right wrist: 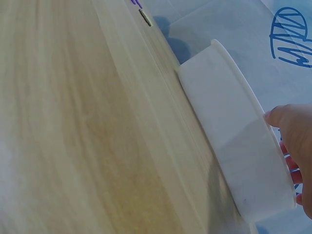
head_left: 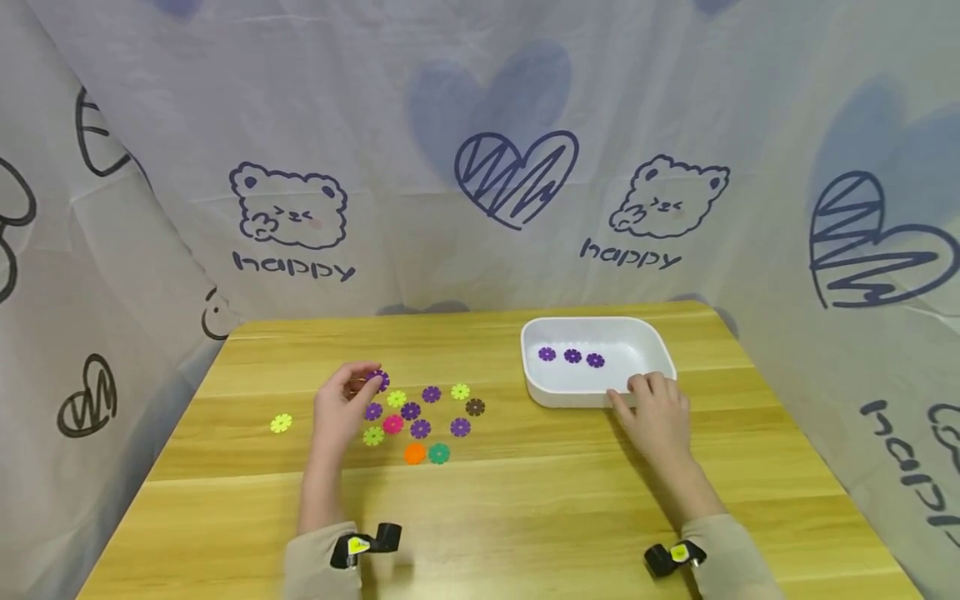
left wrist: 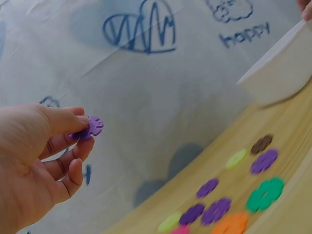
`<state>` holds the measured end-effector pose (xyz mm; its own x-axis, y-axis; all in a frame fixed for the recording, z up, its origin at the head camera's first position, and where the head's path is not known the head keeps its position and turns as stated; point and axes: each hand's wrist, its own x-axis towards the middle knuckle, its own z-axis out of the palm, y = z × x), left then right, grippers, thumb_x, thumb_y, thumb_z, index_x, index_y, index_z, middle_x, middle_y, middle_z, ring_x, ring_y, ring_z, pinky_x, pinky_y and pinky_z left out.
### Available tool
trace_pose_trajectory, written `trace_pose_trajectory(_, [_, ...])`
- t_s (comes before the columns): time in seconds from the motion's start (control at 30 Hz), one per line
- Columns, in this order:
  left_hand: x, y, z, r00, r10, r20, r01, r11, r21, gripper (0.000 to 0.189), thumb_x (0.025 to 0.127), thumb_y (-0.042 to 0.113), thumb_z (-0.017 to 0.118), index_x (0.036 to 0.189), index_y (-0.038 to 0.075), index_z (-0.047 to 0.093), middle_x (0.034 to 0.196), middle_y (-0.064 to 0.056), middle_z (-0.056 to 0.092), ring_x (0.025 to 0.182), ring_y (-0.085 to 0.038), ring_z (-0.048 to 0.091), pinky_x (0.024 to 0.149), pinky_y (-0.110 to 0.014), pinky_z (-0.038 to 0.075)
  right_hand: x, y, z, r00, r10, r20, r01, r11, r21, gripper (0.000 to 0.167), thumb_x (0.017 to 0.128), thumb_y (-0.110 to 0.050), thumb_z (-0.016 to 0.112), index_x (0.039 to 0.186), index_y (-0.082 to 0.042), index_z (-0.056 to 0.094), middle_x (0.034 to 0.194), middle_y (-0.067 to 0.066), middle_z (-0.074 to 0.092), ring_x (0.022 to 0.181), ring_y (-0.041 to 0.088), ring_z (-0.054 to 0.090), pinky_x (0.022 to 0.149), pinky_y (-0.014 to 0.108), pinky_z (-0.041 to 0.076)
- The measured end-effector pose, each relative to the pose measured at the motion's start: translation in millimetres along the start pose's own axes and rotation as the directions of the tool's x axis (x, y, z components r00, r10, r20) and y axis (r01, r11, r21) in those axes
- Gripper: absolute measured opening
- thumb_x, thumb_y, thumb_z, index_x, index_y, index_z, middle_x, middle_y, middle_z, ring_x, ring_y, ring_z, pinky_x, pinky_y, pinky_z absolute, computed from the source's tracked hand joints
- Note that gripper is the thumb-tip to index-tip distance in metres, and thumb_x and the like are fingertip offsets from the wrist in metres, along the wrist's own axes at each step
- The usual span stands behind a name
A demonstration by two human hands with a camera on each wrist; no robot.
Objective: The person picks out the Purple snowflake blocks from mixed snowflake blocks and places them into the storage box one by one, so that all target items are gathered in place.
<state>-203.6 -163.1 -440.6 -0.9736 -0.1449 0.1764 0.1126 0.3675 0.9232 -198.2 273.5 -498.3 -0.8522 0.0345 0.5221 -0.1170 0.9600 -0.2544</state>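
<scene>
My left hand (head_left: 339, 410) pinches a purple flower-shaped plastic disc (left wrist: 95, 126) between thumb and fingertips, raised above the left of the table. Below and right of it lie loose discs of the same kind: several purple, one pink (head_left: 393, 424), one orange (head_left: 415, 453), one green (head_left: 438, 453), one brown (head_left: 475, 407) and several yellow-green. At the right my right hand (head_left: 662, 418) grips the front rim of a white plastic tub (head_left: 562, 399), its thumb at the rim and its fingers reaching over the edge. Three purple discs (head_left: 573, 356) sit in a row inside the tub.
A lone yellow-green disc (head_left: 281, 423) lies left of my left forearm. The wooden table (head_left: 525, 517) ends at the back against a pale printed curtain (head_left: 405, 125), which also hangs along both sides. Each wrist wears a small black camera (head_left: 386, 537).
</scene>
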Motion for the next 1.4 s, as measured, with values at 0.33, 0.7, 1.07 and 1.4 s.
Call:
trace_pose_trajectory(0.33, [8.1,17.7,48.2,0.986,0.084,0.143,-0.077,0.996,-0.051,0.023,0.094,0.017,0.064,0.116,0.008,0.066,0.108,-0.01,0.068,0.091,-0.016,0.063,0.073,-0.018,0.054,1.7,0.7,-0.7,1.0,-0.006,-0.002,0.006,1.0,-0.005,0.037,0.088,-0.037,0.069,0.096,-0.003,0.059,0.096,0.017,0.056,0.093,0.038,0.053,0.086,0.056,0.044])
trace_pose_trajectory(0.7, [20.2,30.8,94.7,0.939,0.218,0.265,-0.213,0.976,-0.045,0.018,0.094,0.014,0.064,0.111,0.01,0.069,0.104,-0.009,0.069,0.084,-0.019,0.066,0.067,-0.021,0.053,1.1,0.1,0.4,1.0,-0.01,-0.018,0.01,1.0,-0.005,0.037,0.087,-0.037,0.07,0.094,-0.002,0.059,0.095,0.017,0.055,0.091,0.038,0.053,0.086,0.056,0.044])
trace_pose_trajectory(1.07, [31.2,47.4,133.8,0.88,0.301,0.367,-0.328,0.945,0.012,0.018,0.092,0.013,0.066,0.109,0.009,0.069,0.1,-0.008,0.069,0.084,-0.018,0.064,0.071,-0.025,0.056,1.7,0.8,-0.6,1.0,-0.011,-0.007,0.011,1.0,-0.007,0.037,0.088,-0.038,0.069,0.095,-0.002,0.06,0.096,0.017,0.056,0.092,0.038,0.053,0.086,0.057,0.044])
trace_pose_trajectory(1.4, [45.2,62.9,177.6,0.822,0.336,0.46,-0.373,0.928,-0.01,0.015,0.094,0.013,0.064,0.108,0.009,0.069,0.103,-0.006,0.071,0.088,-0.018,0.064,0.075,-0.024,0.054,2.0,1.6,0.4,1.0,-0.011,-0.007,0.011,1.0,-0.009,0.037,0.087,-0.038,0.07,0.095,-0.003,0.061,0.096,0.016,0.057,0.092,0.037,0.053,0.085,0.056,0.044])
